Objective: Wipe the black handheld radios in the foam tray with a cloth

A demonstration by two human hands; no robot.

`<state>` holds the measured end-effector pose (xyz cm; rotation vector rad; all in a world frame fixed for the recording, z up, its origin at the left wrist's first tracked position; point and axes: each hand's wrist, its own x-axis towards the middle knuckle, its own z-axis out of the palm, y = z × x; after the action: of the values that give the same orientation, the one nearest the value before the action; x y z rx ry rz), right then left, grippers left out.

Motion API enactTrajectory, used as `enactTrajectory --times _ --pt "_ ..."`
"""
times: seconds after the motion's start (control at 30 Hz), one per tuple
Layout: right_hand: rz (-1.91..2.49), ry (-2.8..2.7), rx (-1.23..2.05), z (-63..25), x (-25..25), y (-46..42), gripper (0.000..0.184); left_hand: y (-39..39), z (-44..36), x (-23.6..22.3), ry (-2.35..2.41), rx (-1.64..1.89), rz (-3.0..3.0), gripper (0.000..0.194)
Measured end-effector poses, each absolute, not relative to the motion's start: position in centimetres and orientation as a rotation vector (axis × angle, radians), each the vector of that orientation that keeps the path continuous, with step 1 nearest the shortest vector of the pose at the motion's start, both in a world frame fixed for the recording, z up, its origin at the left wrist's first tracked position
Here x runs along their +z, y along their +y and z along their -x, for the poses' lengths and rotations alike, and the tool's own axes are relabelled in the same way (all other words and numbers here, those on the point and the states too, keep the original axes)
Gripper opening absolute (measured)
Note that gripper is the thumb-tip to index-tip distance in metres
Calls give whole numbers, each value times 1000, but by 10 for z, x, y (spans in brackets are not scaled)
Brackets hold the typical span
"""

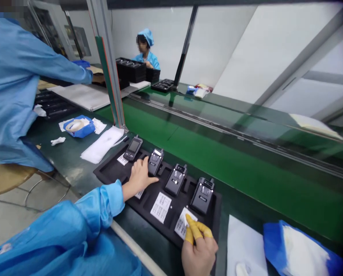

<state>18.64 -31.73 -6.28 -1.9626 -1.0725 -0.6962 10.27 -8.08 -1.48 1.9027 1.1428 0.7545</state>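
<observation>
A black tray [165, 207] lies before me on the dark green bench. Three handheld radios with their backs up, one of them the rightmost radio [202, 196], sit along its far side. At the left end a radio [133, 148] shows its screen. My left hand [139, 174] is open, thumb and fingers apart, at the near end of the second radio [155, 162]. Yellow finger cots cover fingertips of my right hand [198, 239], which pinches a printed label sheet [180, 227] at the tray's near right. Another label sheet [161, 207] lies in the tray's middle.
Beyond the tray runs a green conveyor belt [206, 149], with a metal post [111, 69] at left. White sheets [104, 145] and a tape roll on blue wrap [78, 125] lie left. A blue packet [275, 245] sits right. Two co-workers in blue, one person [10, 88] close, work nearby.
</observation>
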Motion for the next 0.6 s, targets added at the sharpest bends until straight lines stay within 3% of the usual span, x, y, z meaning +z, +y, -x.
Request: enactTrajectory --times 0.23,0.43,0.6 --pt "1865 -1048 -820 -188 -74 -309 24 -70 -96 -17 1171 754 -1789 66" --pt "1852 -1051 -789 -186 -74 -310 27 -63 -105 -17 1137 662 -1345 25" --pt "1842 -1060 -794 -186 -72 -309 25 -70 -118 -13 999 593 -888 30"
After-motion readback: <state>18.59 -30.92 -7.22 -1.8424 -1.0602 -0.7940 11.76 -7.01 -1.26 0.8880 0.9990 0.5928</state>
